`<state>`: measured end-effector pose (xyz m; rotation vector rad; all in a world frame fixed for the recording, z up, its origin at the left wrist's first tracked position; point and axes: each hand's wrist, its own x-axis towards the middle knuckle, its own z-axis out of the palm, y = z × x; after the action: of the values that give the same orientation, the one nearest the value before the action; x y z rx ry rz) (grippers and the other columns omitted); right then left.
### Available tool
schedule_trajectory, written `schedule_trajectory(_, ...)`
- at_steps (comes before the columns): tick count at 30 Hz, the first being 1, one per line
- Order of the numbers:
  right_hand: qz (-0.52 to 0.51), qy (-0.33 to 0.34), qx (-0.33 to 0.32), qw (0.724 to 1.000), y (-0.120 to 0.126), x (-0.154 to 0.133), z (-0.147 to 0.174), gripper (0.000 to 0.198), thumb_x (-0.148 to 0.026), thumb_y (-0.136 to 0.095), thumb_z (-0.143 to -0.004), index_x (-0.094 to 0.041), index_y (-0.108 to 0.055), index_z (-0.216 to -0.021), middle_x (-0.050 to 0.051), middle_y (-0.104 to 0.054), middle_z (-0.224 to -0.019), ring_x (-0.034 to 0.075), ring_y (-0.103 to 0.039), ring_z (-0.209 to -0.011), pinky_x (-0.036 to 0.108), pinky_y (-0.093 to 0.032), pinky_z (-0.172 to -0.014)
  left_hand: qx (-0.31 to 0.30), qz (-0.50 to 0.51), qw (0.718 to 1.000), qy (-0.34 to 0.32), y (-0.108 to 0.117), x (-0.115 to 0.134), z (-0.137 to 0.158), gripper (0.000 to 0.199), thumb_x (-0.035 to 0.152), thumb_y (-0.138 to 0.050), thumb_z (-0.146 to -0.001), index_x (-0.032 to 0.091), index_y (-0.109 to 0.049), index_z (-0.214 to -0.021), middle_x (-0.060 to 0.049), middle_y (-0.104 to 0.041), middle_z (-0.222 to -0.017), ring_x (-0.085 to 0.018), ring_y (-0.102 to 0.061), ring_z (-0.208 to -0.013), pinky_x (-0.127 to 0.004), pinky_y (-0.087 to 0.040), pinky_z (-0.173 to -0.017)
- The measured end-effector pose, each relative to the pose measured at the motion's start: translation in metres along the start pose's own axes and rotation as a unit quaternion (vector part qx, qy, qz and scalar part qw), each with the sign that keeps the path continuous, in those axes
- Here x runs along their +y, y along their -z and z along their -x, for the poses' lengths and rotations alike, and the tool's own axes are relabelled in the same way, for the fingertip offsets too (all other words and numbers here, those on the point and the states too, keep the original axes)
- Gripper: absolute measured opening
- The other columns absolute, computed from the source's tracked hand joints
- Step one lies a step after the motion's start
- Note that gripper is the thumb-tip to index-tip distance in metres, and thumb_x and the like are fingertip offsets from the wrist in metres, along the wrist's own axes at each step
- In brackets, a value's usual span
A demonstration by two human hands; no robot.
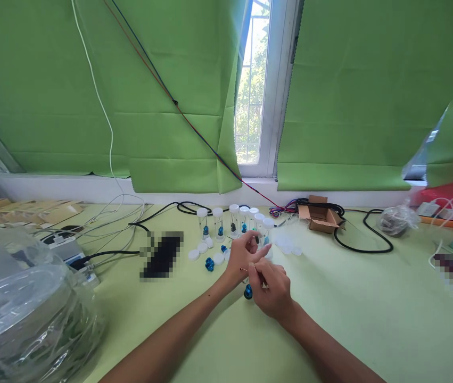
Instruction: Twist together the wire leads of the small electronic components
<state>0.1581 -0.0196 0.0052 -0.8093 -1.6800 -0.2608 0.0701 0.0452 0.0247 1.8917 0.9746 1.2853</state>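
Note:
My left hand [241,259] is over the table with its fingers bent and the thumb apart from them. Close in front of it, my right hand [273,286] is closed in a pinch on a thin wire [244,269], whose copper-coloured end points left, against my left hand. Below the hands stands a small blue ornament [248,291] with a dark base; whether the wire joins it is hidden. Behind my hands stand several clear tubes [218,223] with white ends, each with a small blue or dark piece inside. White caps [194,255] and a blue cluster [209,264] lie to the left.
A plastic-wrapped spool [26,314] fills the near left. A blurred-out dark rectangle [164,256] lies left of the caps. An opened cardboard box [320,217], a black cable [364,250] and a plastic bag [400,219] are at the back right. Clear plastic pieces [288,244] lie beside the tubes.

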Motion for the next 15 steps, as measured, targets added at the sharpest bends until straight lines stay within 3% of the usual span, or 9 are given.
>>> schedule_trajectory(5, -0.011, -0.013, 0.001, 1.000, -0.001, 0.000, 0.001, 0.023, -0.011, -0.046, -0.092, -0.021, -0.046, -0.072, -0.005, -0.045, -0.054, 0.010, -0.039, -0.045, 0.027, -0.027, -0.049, 0.074, -0.087, 0.992, -0.045, 0.026, 0.006, 0.018, 0.021, 0.036, -0.064, -0.080, 0.020, -0.056, -0.092, 0.006, -0.040, -0.062, -0.010, -0.040, -0.054, -0.022, -0.037, -0.052)
schedule_trajectory(11, -0.033, -0.052, -0.013, 0.998, -0.001, 0.001, 0.001, 0.021, -0.013, -0.044, -0.094, -0.020, -0.046, -0.075, -0.004, -0.044, -0.058, 0.010, -0.040, -0.048, 0.025, -0.030, -0.050, 0.161, -0.225, 0.953, -0.125, 0.058, -0.002, 0.037, 0.014, 0.028, -0.064, -0.081, 0.021, -0.054, -0.088, 0.000, -0.046, -0.084, -0.012, -0.048, -0.066, -0.027, -0.045, -0.066)
schedule_trajectory(15, -0.056, -0.098, -0.025, 0.993, -0.005, 0.003, 0.002, 0.019, -0.015, -0.044, -0.095, -0.020, -0.048, -0.077, -0.003, -0.045, -0.061, 0.010, -0.040, -0.051, 0.024, -0.032, -0.051, 0.166, -0.243, 0.939, -0.178, 0.069, -0.007, 0.049, 0.016, 0.023, -0.066, -0.080, 0.021, -0.054, -0.091, -0.005, -0.048, -0.100, -0.018, -0.054, -0.092, -0.031, -0.047, -0.081)
